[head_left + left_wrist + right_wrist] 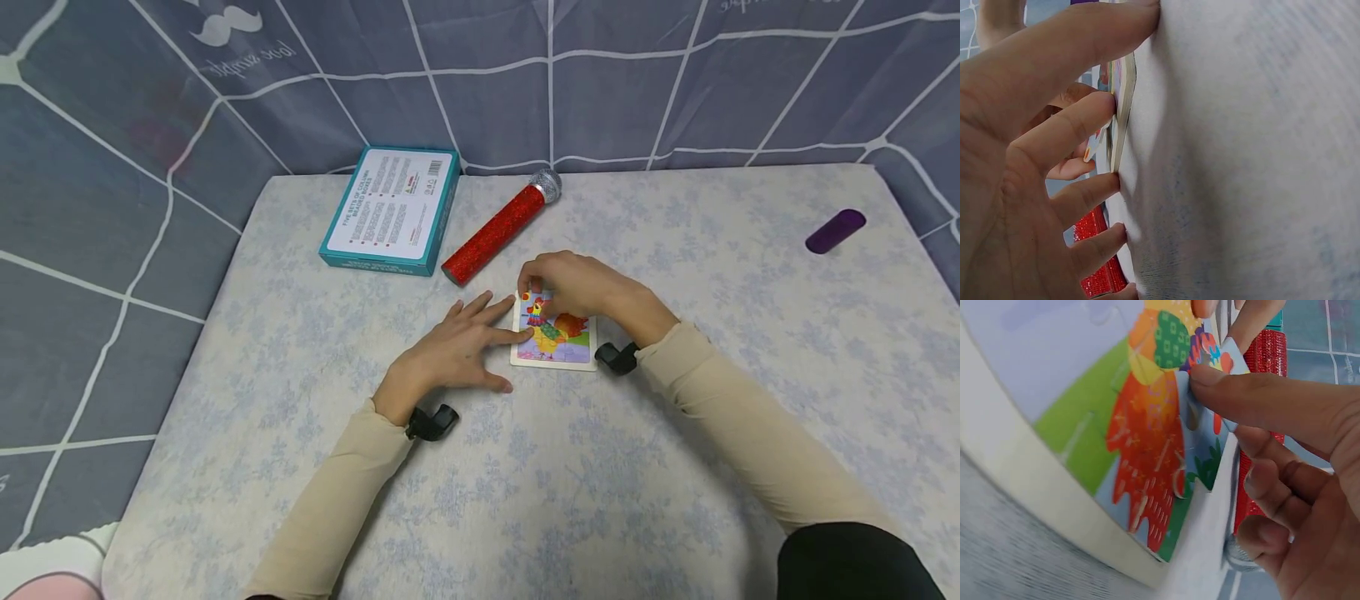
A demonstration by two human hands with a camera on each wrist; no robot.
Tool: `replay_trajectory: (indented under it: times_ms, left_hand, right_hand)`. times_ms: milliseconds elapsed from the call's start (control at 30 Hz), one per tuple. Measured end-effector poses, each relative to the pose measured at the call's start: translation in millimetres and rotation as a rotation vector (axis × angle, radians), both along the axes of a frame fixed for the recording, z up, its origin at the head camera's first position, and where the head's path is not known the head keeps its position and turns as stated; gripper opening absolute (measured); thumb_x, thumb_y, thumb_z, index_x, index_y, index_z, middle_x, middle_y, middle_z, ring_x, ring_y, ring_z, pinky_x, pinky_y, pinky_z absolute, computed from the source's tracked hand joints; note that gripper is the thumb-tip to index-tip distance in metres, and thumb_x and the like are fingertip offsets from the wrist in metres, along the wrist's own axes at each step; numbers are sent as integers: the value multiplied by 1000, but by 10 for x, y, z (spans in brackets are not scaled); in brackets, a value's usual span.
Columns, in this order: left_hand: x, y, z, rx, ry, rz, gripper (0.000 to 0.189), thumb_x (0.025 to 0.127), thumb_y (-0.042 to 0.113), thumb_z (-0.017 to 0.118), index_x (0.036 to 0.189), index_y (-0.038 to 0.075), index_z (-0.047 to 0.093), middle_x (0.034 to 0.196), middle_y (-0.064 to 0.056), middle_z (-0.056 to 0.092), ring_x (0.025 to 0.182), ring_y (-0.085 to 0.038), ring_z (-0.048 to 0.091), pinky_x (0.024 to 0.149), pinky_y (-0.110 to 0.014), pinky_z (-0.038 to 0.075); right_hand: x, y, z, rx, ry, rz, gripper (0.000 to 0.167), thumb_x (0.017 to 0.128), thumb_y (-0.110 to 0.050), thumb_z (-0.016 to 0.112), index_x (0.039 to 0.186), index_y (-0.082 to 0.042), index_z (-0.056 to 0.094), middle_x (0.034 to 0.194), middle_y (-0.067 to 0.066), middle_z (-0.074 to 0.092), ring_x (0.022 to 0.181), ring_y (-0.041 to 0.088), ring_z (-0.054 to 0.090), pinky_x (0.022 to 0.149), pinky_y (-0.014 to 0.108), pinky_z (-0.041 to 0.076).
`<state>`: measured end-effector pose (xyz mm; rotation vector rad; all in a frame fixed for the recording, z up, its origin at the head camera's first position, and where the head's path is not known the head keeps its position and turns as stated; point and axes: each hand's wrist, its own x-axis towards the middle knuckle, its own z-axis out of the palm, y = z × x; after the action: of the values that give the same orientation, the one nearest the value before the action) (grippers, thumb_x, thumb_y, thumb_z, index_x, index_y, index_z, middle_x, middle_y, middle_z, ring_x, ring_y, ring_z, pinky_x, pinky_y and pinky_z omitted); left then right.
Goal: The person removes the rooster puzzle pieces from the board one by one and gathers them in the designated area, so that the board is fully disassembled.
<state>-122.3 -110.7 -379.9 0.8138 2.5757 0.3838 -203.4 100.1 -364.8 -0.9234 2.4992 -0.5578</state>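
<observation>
A small jigsaw puzzle (572,354) with a bright rooster picture lies in a pale frame on the table. My left hand (457,346) has its fingers spread; the index fingertip rests on the puzzle, and other fingers touch the tabletop by its left edge. Over the upper part of the puzzle, my right hand (581,287) pinches a puzzle piece (1238,356) between thumb and fingers, tilted up from the board. In the left wrist view that piece (1091,149) shows edge-on behind the left fingers. A bare strip of board (1188,522) shows at one corner.
Behind the hands lies a red glittery tube (495,233) with a silver ball end, like a toy microphone. Left of it is a teal box (390,208) with a white printed label. A purple oval object (835,231) lies far right. Grey checked cloth (487,108) hangs behind the table.
</observation>
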Motion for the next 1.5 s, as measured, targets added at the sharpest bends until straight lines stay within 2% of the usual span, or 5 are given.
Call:
replay_trajectory:
  times_ms: [300, 500, 733, 1100, 1500]
  left_hand:
    - [-1, 7, 4, 9, -3, 2, 77, 77, 49, 81, 144, 32, 50, 164, -5, 16, 150, -35, 7, 115, -62, 11]
    - [-5, 13, 9, 8, 0, -6, 77, 77, 48, 82, 144, 33, 49, 164, -5, 16, 150, -35, 7, 115, -62, 11]
    - [-6, 27, 4, 0, -3, -2, 78, 76, 49, 82, 145, 32, 49, 164, -5, 16, 149, -35, 7, 115, -62, 10]
    - [7, 6, 7, 5, -1, 0, 69, 84, 42, 76, 146, 32, 48, 164, -5, 15, 150, -35, 7, 116, -59, 8]
    - [8, -19, -14, 97, 57, 12, 45, 96, 21, 66, 139, 28, 56, 161, -8, 26, 149, -34, 14, 116, -59, 13]
  right_hand:
    - [9, 73, -106, -262, -59, -18, 27, 81, 4, 76, 102, -8, 67, 92, 6, 60, 80, 20, 54, 71, 32, 47]
    - [12, 102, -134, -327, -76, -72, 15, 88, -5, 73, 100, -13, 71, 87, 0, 65, 81, 17, 56, 73, 33, 46]
    - [-3, 191, -127, -408, -219, -205, 17, 89, -13, 74, 105, -9, 77, 90, 3, 73, 80, 16, 60, 67, 26, 47]
    - [-1, 744, -130, -363, -257, -359, 19, 88, -21, 76, 104, -12, 79, 102, 2, 75, 97, 14, 61, 83, 30, 42]
    - [32, 1098, -150, -293, -278, -431, 25, 87, -28, 77, 107, -13, 78, 110, 3, 73, 109, 14, 58, 91, 33, 41]
